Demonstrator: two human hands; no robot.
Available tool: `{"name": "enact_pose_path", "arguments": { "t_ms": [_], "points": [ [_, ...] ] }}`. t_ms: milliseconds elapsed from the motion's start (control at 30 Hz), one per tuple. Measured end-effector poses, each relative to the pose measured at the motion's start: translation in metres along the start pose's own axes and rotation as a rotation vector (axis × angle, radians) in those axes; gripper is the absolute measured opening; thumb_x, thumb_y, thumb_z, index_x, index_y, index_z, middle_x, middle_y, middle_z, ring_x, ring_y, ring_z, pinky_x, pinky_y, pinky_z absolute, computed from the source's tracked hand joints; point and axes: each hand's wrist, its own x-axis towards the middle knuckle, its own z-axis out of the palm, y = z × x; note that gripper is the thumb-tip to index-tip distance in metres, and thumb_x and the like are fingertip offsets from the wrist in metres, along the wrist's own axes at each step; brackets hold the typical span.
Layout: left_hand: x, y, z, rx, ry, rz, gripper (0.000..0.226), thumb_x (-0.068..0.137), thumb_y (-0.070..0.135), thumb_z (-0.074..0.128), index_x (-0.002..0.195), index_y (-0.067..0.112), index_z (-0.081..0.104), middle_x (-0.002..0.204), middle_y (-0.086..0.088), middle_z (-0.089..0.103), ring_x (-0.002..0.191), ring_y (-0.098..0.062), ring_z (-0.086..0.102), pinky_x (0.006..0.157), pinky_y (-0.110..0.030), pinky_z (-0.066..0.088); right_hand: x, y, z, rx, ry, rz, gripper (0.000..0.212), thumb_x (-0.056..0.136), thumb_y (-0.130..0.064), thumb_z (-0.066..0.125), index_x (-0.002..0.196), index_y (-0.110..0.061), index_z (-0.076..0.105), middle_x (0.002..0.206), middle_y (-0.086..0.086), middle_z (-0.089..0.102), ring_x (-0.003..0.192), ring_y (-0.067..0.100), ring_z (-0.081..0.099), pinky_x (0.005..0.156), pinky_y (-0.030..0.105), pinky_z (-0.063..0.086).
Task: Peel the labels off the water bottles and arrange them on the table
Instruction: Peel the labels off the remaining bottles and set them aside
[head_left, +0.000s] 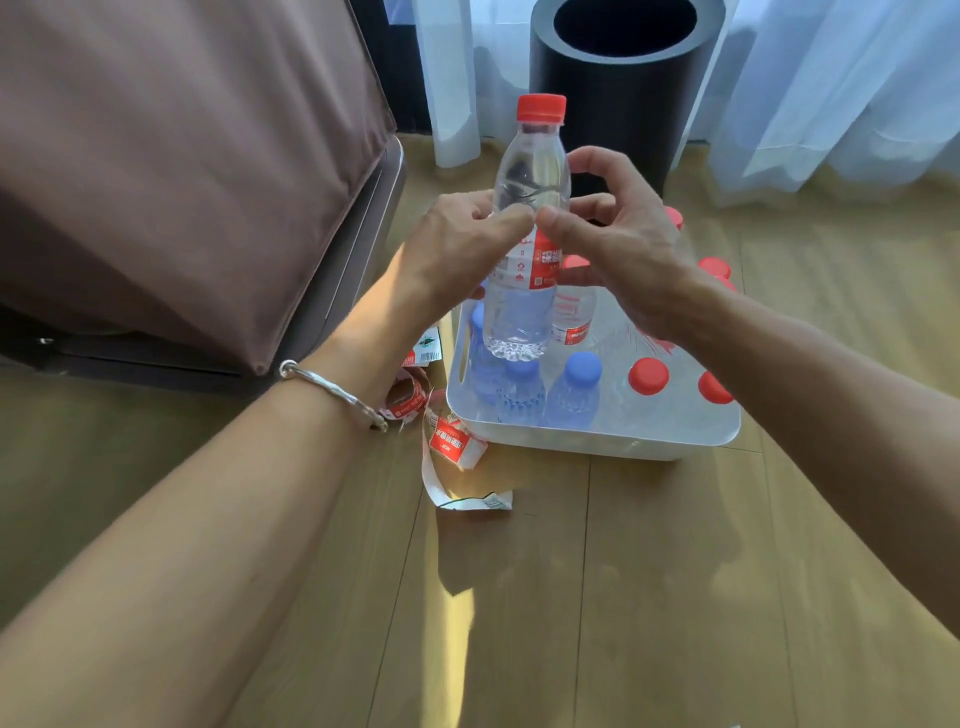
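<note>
I hold a clear water bottle (527, 176) with a red cap upright above a white bin (597, 439). My left hand (457, 244) grips the bottle at its middle from the left. My right hand (618, 249) pinches the top edge of the bottle's red and white label (537, 262) with thumb and fingers. The bin holds several more bottles, some with blue caps (583, 368) and some with red caps (648, 375). Peeled labels (452, 441) lie on the floor left of the bin.
A black cylindrical bin (618, 93) stands behind the bottles by white curtains (831, 88). A brown covered piece of furniture (182, 171) fills the left side. The floor (519, 597) is light wood. A silver bracelet (332, 387) circles my left wrist.
</note>
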Motion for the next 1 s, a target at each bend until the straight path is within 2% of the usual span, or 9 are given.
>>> {"name": "enact_pose_path", "arguments": {
  "t_ms": [133, 200, 367, 500, 600, 700, 800, 900, 1000],
  "points": [
    [0.001, -0.002, 0.004, -0.015, 0.058, 0.026, 0.037, 0.067, 0.058, 0.054, 0.085, 0.033, 0.074, 0.084, 0.0, 0.074, 0.089, -0.022, 0.072, 0.083, -0.052, 0.058, 0.001, 0.003, 0.001, 0.05, 0.013, -0.001, 0.039, 0.092, -0.013, 0.067, 0.123, -0.022, 0.047, 0.102, 0.016, 0.064, 0.088, 0.022, 0.071, 0.076, 0.042, 0.06],
    [0.003, -0.003, 0.006, -0.005, 0.058, 0.043, 0.031, 0.071, 0.055, 0.054, 0.089, 0.039, 0.073, 0.083, 0.004, 0.073, 0.088, -0.019, 0.071, 0.084, -0.049, 0.058, 0.001, 0.005, 0.002, 0.098, 0.014, 0.006, 0.039, 0.092, -0.012, 0.066, 0.124, -0.021, 0.047, 0.098, 0.013, 0.065, 0.089, 0.023, 0.07, 0.079, 0.045, 0.06],
    [0.006, -0.006, 0.01, -0.007, 0.06, 0.084, 0.03, 0.081, 0.042, 0.053, 0.105, 0.04, 0.072, 0.074, 0.013, 0.069, 0.07, -0.006, 0.063, 0.064, -0.032, 0.05, -0.002, 0.006, 0.003, 0.135, 0.04, 0.012, 0.047, 0.079, -0.021, 0.07, 0.121, -0.025, 0.048, 0.097, 0.013, 0.066, 0.091, 0.026, 0.069, 0.08, 0.048, 0.06],
    [0.008, -0.016, 0.011, -0.056, 0.125, 0.133, 0.036, 0.079, 0.036, 0.056, 0.112, 0.042, 0.069, 0.096, 0.004, 0.076, 0.092, -0.02, 0.072, 0.084, -0.05, 0.057, -0.002, 0.006, 0.008, 0.129, 0.043, -0.012, 0.043, 0.086, -0.015, 0.071, 0.12, -0.024, 0.047, 0.1, 0.013, 0.065, 0.089, 0.023, 0.07, 0.076, 0.041, 0.06],
    [0.008, -0.016, 0.01, -0.061, 0.091, 0.132, 0.035, 0.086, 0.034, 0.048, 0.114, 0.038, 0.068, 0.1, 0.0, 0.075, 0.096, -0.024, 0.071, 0.085, -0.054, 0.056, -0.001, 0.007, 0.01, 0.148, 0.047, 0.005, 0.045, 0.088, -0.015, 0.07, 0.124, -0.022, 0.045, 0.101, 0.012, 0.064, 0.09, 0.022, 0.07, 0.075, 0.039, 0.059],
    [0.008, -0.013, 0.016, -0.17, 0.087, 0.175, 0.04, 0.087, 0.02, 0.041, 0.12, 0.023, 0.064, 0.104, -0.013, 0.071, 0.098, -0.037, 0.066, 0.086, -0.06, 0.052, -0.001, 0.008, 0.012, 0.2, 0.062, 0.027, 0.054, 0.083, -0.022, 0.07, 0.129, -0.016, 0.043, 0.1, 0.012, 0.064, 0.09, 0.025, 0.07, 0.078, 0.045, 0.06],
    [0.005, -0.01, 0.022, -0.202, 0.128, 0.193, 0.045, 0.088, 0.012, 0.039, 0.128, 0.02, 0.058, 0.103, -0.025, 0.065, 0.093, -0.044, 0.06, 0.082, -0.062, 0.05, -0.001, 0.006, 0.012, 0.256, 0.054, 0.02, 0.051, 0.088, -0.018, 0.067, 0.132, -0.012, 0.042, 0.095, 0.01, 0.065, 0.086, 0.023, 0.07, 0.077, 0.044, 0.059],
    [0.004, -0.007, 0.023, -0.205, 0.162, 0.195, 0.045, 0.086, 0.017, 0.04, 0.126, 0.025, 0.059, 0.097, -0.028, 0.061, 0.082, -0.044, 0.058, 0.078, -0.063, 0.05, -0.002, 0.005, 0.012, 0.275, 0.052, 0.013, 0.047, 0.09, -0.015, 0.065, 0.131, -0.012, 0.042, 0.096, 0.011, 0.064, 0.085, 0.024, 0.069, 0.079, 0.048, 0.059],
    [0.002, -0.002, 0.026, -0.211, 0.188, 0.169, 0.042, 0.081, 0.024, 0.044, 0.119, 0.027, 0.062, 0.091, -0.016, 0.067, 0.081, -0.039, 0.061, 0.078, -0.062, 0.052, -0.003, 0.006, 0.013, 0.287, 0.055, 0.019, 0.049, 0.085, -0.017, 0.066, 0.128, -0.013, 0.043, 0.095, 0.013, 0.065, 0.086, 0.026, 0.068, 0.081, 0.051, 0.059]
  ]
}}
